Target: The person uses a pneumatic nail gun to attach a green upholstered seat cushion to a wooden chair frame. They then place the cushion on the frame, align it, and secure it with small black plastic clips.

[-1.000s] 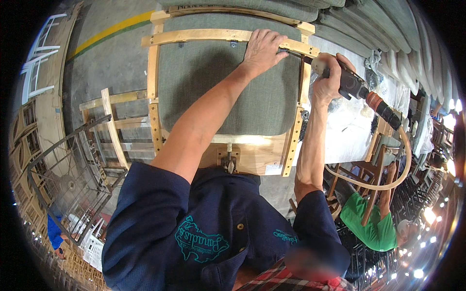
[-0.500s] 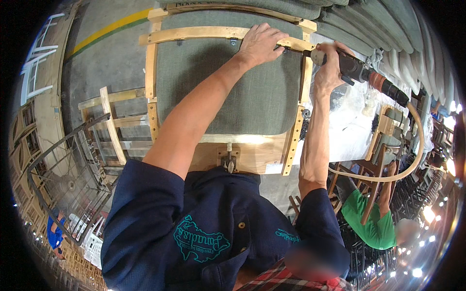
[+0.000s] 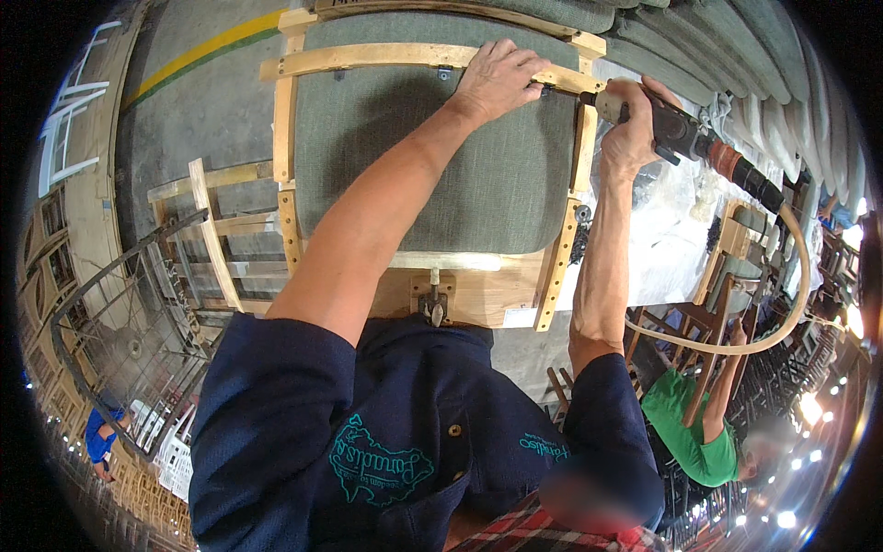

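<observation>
At frame rail point(image 3: 386, 57): L hand point(image 3: 497, 78) presses, R hand point(image 3: 635, 129) w/ air tool point(image 3: 681, 138).

Your left hand point(image 3: 501, 78) rests on the top rail point(image 3: 405, 57) of the chair frame point(image 3: 285, 147), at its right end. Just right of the frame's upper right corner, your right hand point(image 3: 635, 120) grips the power tool point(image 3: 676, 133), whose tip meets that corner. The hose point(image 3: 782, 313) trails from the tool, right of the frame. The cushion point(image 3: 432, 166) sits inside the frame. Another person point(image 3: 694, 432) is below and right of the frame.
</observation>
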The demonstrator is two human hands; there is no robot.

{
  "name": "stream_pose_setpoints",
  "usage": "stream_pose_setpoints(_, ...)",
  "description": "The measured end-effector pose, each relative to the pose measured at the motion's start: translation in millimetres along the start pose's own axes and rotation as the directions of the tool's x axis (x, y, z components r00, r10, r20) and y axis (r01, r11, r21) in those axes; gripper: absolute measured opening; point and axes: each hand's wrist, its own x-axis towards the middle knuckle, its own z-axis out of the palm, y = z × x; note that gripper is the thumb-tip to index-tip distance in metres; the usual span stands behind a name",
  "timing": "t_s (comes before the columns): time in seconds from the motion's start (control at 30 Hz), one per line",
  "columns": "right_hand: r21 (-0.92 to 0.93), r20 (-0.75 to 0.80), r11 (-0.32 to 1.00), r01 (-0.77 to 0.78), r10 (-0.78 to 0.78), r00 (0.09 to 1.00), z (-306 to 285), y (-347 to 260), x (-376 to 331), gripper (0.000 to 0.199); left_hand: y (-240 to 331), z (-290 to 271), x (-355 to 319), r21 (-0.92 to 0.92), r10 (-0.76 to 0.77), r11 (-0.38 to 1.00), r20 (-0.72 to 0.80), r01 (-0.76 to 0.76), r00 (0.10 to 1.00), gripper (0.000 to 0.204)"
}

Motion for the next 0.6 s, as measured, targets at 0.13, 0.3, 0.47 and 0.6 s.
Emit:
stream_pose_setpoints(0.13,0.112,0.011,0.993,-0.032,0.031,0.999,-6.0,-2.1,0.7,0.024,1.4,-0.8,0.0,-0.003,0.010,1.000,-0.020,-0.010,1.000,0.046)
stream_pose_setpoints(0.3,0.149,0.044,0.987,-0.058,0.052,0.998,-8.4,-2.8,2.5,0.025,-1.8,4.1,-0.5,0.009,0.028,1.000,-0.045,-0.027,0.999,0.046)
stream_pose_setpoints(0.47,0.129,0.032,0.991,-0.037,0.033,0.999,-4.6,-5.3,-1.4,0.025,-2.3,5.3,-1.0,-0.019,0.049,0.999,-0.065,-0.050,0.997,0.045)
stream_pose_setpoints(0.6,0.098,0.024,0.995,-0.029,0.027,0.999,-7.3,0.7,-2.5,0.023,-1.9,5.6,-2.0,0.016,0.039,0.999,-0.066,-0.038,0.997,0.045)
